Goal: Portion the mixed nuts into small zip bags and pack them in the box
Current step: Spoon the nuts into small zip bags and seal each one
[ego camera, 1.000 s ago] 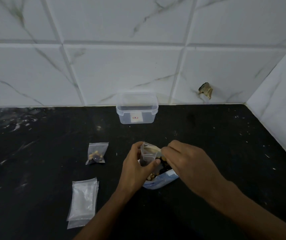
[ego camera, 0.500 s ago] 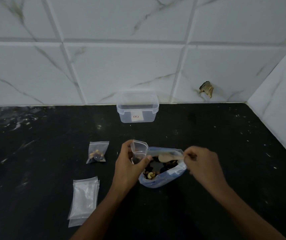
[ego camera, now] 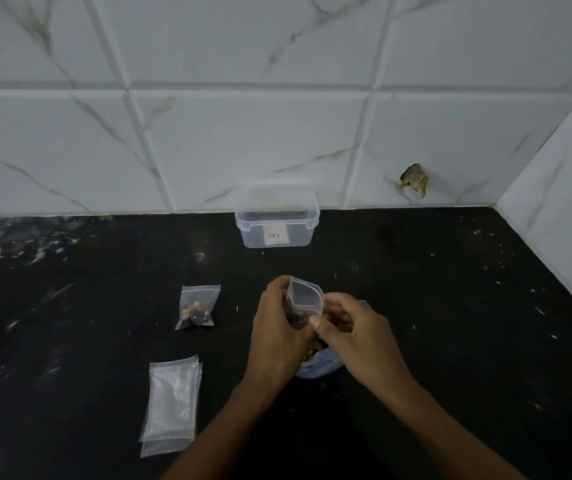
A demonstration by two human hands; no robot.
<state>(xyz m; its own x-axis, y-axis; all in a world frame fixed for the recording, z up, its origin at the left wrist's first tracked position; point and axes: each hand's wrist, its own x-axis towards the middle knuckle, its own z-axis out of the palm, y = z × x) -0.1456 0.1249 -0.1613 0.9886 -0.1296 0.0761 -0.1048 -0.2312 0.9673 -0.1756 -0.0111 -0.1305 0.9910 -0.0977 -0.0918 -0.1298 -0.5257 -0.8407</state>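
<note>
My left hand (ego camera: 274, 336) holds a small clear zip bag (ego camera: 307, 296) upright with its mouth open, and a few dark nuts show in its bottom. My right hand (ego camera: 357, 337) is at the bag's mouth with thumb and fingers curled; the wooden spoon it held is hidden under it. Below both hands lies the big bluish bag of mixed nuts (ego camera: 319, 368), mostly covered. A filled small bag (ego camera: 196, 308) lies to the left. The clear plastic box (ego camera: 253, 237) stands open at the back by the wall.
A stack of empty zip bags (ego camera: 172, 403) lies at the front left on the black counter (ego camera: 450, 306). White tiled walls (ego camera: 554, 202) close the back and the right side. Crumbs and pale smears dot the counter.
My right hand has come back from the big nut bag to the small bag's mouth. More dark nuts now sit in the small bag, and the spoon is out of sight.
</note>
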